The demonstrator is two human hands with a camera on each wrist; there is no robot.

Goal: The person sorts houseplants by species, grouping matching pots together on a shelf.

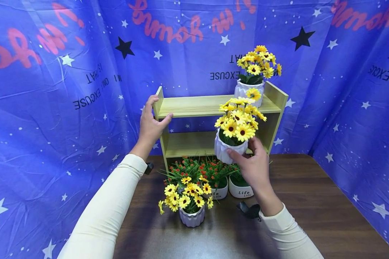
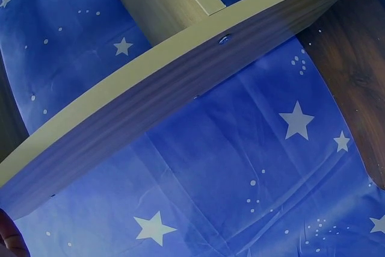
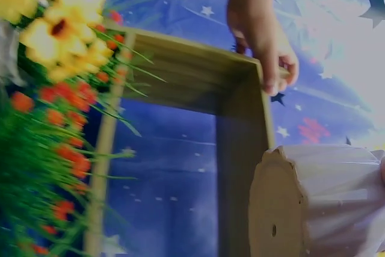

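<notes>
My right hand (image 1: 254, 165) grips a white fluted flowerpot (image 1: 230, 147) with yellow artificial daisies (image 1: 238, 120), held up in front of the shelf's right half. In the right wrist view the pot's underside (image 3: 277, 209) shows, with a small hole. My left hand (image 1: 151, 120) holds the top of the left side panel of a pale wooden two-tier shelf (image 1: 194, 106), its thumb toward the front. The right wrist view shows that left hand (image 3: 264, 46) around the panel's corner. Another potted daisy plant (image 1: 251, 90) stands on the top board at the right.
On the dark wooden table (image 1: 301, 216) a third daisy pot (image 1: 192, 217) stands in front. Behind it are white planters (image 1: 241, 189) with greenery and red blossoms (image 1: 210, 169), before the shelf's base. A blue star-print curtain (image 1: 188, 54) surrounds the table's back and sides.
</notes>
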